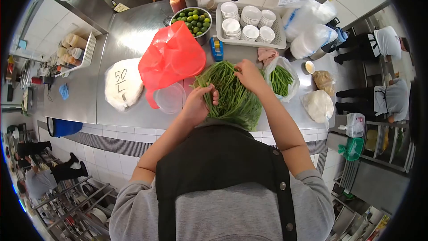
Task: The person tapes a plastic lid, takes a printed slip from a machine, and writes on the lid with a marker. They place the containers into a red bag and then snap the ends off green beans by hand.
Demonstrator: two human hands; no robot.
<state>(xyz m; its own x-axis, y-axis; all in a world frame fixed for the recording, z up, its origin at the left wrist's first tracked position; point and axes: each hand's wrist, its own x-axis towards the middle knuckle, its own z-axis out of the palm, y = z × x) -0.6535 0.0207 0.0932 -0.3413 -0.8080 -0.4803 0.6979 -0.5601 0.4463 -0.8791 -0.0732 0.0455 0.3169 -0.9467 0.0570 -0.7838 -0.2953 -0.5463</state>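
A large heap of thin green stems (232, 91) lies at the counter's front edge, close to my body. My left hand (200, 102) is at the heap's left side with its fingers curled; what they pinch is too small to make out. On the upper right of the heap, my right hand (248, 75) has its fingers closed on green stems. A clear bag of green beans (281, 80) stands just right of my right hand. Left of the heap are a red plastic bag (171, 58) and a clear round container (169, 98).
Behind the heap are a blue tape dispenser (216, 49), a bowl of limes (191, 22) and a basket of white cups (252, 42). A white bag marked 50 (124, 84) sits left. Several people stand farther off at both sides.
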